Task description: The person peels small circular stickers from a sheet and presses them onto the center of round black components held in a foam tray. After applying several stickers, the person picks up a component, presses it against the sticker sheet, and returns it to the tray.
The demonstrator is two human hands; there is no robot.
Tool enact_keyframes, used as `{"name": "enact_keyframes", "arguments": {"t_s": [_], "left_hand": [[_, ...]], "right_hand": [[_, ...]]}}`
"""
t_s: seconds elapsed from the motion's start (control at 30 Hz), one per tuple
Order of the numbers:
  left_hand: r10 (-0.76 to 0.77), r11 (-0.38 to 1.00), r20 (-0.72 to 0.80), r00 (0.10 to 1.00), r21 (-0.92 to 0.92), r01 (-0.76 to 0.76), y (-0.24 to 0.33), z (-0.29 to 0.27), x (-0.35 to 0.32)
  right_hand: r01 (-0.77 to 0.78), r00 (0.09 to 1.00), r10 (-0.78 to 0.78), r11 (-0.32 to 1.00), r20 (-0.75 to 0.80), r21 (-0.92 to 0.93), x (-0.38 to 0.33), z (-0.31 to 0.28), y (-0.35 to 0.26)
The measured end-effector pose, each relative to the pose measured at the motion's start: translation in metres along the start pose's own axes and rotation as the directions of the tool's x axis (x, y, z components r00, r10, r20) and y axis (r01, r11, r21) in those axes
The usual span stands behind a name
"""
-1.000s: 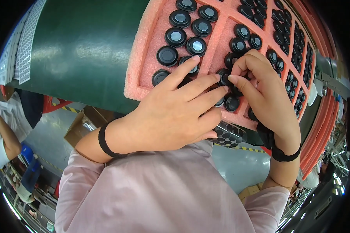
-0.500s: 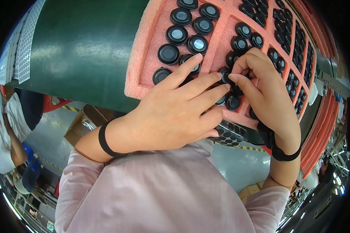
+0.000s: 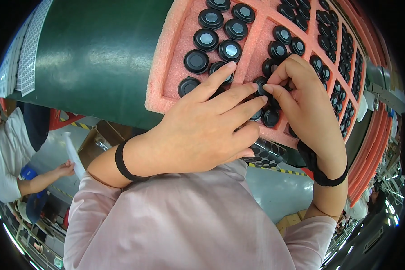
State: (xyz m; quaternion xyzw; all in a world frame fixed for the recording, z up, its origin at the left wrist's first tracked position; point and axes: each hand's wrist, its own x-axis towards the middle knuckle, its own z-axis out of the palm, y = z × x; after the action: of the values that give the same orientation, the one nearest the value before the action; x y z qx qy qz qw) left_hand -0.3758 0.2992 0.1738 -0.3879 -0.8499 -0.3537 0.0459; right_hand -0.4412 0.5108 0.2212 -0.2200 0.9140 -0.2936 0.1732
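Observation:
My left hand (image 3: 198, 123) lies palm down with fingers spread over a pink foam tray (image 3: 155, 85) holding round black parts. Its fingertips reach a small black round part (image 3: 261, 84) in the nearer middle compartment. From the other side my right hand (image 3: 303, 101) bends over that same part, thumb and forefinger closed in a pinch at its edge. Whatever sits between those fingertips is too small or hidden to make out. Several black discs with grey centres (image 3: 206, 39) fill the left compartment; my left hand covers some of them.
The tray rests on a dark green work surface (image 3: 94, 58). At its near edge, under my hands, is a clear strip with black round dots (image 3: 267, 153). Pink foam sheets (image 3: 369, 157) stack at the right, white printed sheets (image 3: 29, 49) at the far left. A co-worker's arm (image 3: 45, 180) shows at left.
My hands keep nearly the same pose; the view shifts very slightly. At the left, the co-worker's arm has stretched out toward me, holding a white strip-like thing.

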Motion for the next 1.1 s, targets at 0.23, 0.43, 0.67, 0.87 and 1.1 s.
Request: {"name": "enact_keyframes", "arguments": {"t_s": [0.23, 0.43, 0.67, 0.87, 1.1], "left_hand": [[0.002, 1.000, -0.011, 1.000, 0.003, -0.002, 0.000, 0.000, 0.000], [0.026, 0.999, -0.044, 0.999, 0.022, -0.025, 0.000, -0.002, -0.001], [0.055, 0.997, -0.096, 0.994, 0.051, -0.050, 0.008, -0.007, -0.003], [0.104, 0.989, -0.112, 0.988, 0.120, -0.090, 0.016, -0.007, -0.002], [0.142, 0.978, -0.100, 0.985, 0.169, -0.124, 0.020, -0.006, -0.001]], "right_hand": [[0.037, 0.996, -0.046, 0.994, -0.081, -0.105, -0.001, 0.000, -0.002], [0.043, 0.987, -0.062, 0.991, -0.146, -0.129, -0.023, -0.013, -0.012], [0.117, 0.993, -0.115, 0.986, -0.021, 0.117, -0.063, -0.015, -0.020], [0.081, 0.997, -0.080, 0.985, -0.013, 0.149, -0.079, -0.006, -0.028], [0.145, 0.982, -0.144, 0.989, -0.122, -0.006, -0.088, 0.001, -0.027]]}}
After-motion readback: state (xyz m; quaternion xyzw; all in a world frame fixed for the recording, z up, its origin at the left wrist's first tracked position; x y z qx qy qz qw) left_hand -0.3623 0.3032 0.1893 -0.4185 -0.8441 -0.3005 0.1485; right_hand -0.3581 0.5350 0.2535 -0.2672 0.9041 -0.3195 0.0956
